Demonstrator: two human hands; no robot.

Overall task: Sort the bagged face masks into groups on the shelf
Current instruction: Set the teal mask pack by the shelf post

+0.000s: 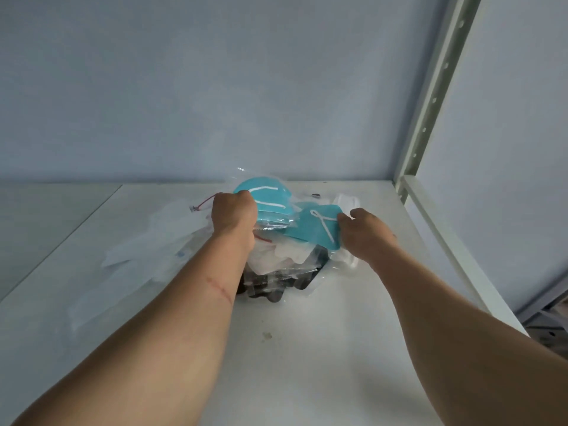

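Note:
A heap of face masks in clear plastic bags lies on the white shelf (307,348) near the back wall. My left hand (234,214) grips a small stack of bagged teal masks (270,198), lifted off the heap. My right hand (364,233) pinches the right edge of another bagged teal mask (313,229) with a white ear loop. Under them lie bagged white masks (285,253) and bagged black masks (276,284). More bagged white masks (147,250) spread to the left, one with a red ear loop (204,202).
The pale blue wall stands right behind the heap. A perforated metal upright (430,99) and the shelf's raised right rim (445,241) bound the right side. A seam (61,241) in the shelf runs along the left. A small stain (266,336) marks the front.

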